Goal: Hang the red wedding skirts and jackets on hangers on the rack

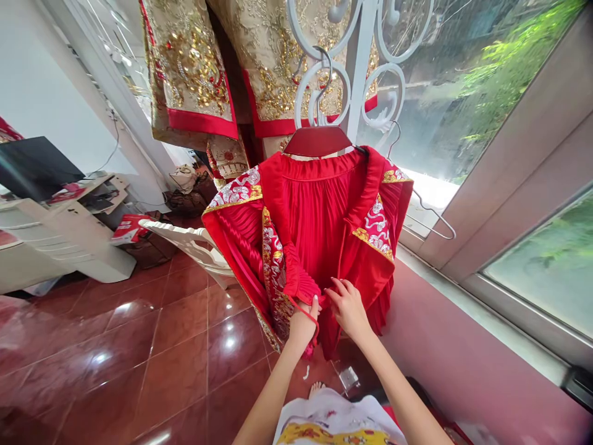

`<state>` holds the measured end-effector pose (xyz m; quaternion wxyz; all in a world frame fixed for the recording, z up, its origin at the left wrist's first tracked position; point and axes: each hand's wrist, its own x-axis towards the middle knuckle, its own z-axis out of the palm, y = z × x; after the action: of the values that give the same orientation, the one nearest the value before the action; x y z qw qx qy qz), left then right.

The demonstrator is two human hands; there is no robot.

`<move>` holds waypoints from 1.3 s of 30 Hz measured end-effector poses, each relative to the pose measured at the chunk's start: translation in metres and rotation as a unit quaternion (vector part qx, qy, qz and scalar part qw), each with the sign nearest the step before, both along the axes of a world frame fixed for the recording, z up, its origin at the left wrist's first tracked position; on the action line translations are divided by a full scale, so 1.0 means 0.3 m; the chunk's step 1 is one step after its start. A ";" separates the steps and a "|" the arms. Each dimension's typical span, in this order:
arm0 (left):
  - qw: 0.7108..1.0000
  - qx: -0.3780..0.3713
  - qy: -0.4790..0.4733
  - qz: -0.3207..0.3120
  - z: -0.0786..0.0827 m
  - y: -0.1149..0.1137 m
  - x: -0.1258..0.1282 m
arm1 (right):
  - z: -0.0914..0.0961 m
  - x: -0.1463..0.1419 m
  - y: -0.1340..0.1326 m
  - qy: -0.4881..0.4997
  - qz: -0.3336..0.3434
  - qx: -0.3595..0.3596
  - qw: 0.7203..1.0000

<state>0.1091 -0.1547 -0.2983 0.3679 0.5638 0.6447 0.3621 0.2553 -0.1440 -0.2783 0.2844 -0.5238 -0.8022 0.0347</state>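
Observation:
A red pleated skirt [319, 228] with silver and gold embroidered panels hangs from a dark red hanger [319, 142]. Low on its front, my left hand [303, 322] is closed on a gathered end of the red fabric, thumb uppermost. A thin red cord [303, 315] loops over that hand. Just to the right, my right hand [348, 306] pinches the fabric beside the left thumb, its other fingers bent and slightly apart. Exactly what lies between the right fingertips is partly hidden.
Cream and gold sequinned garments [199, 68] with red hems hang behind, near a white scrolled metal grille [364, 62]. A white chair [194, 244] stands left of the skirt. An unused wire hanger [433, 216] hangs by the window, above a pink ledge [430, 334].

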 end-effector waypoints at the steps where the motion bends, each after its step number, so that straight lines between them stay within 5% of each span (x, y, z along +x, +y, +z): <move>1: 1.000 -0.006 0.003 0.005 -0.008 0.002 -0.010 | -0.002 0.011 0.000 0.010 -0.016 -0.005 1.000; 10: 1.000 -0.025 -0.004 0.018 -0.002 -0.038 -0.052 | -0.070 0.036 -0.099 0.156 -0.017 0.083 0.984; 20: 0.995 -0.012 -0.097 0.024 0.052 -0.062 -0.046 | -0.102 0.071 -0.122 0.169 0.001 0.219 0.961; 26: 0.997 0.003 -0.074 0.037 0.111 -0.077 -0.037 | -0.085 0.087 -0.116 0.183 -0.048 0.274 0.943; 33: 0.999 0.046 0.004 0.007 0.152 -0.106 -0.029 | -0.001 0.016 -0.119 0.177 -0.022 0.105 0.978; 39: 0.997 0.068 0.048 0.002 0.172 -0.129 -0.025 | 0.025 -0.050 -0.091 0.091 -0.165 -0.032 0.982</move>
<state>0.1016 -0.1933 -0.2467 0.2968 0.6029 0.6367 0.3781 0.2402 -0.1714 -0.2707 0.3413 -0.6522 -0.6741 0.0611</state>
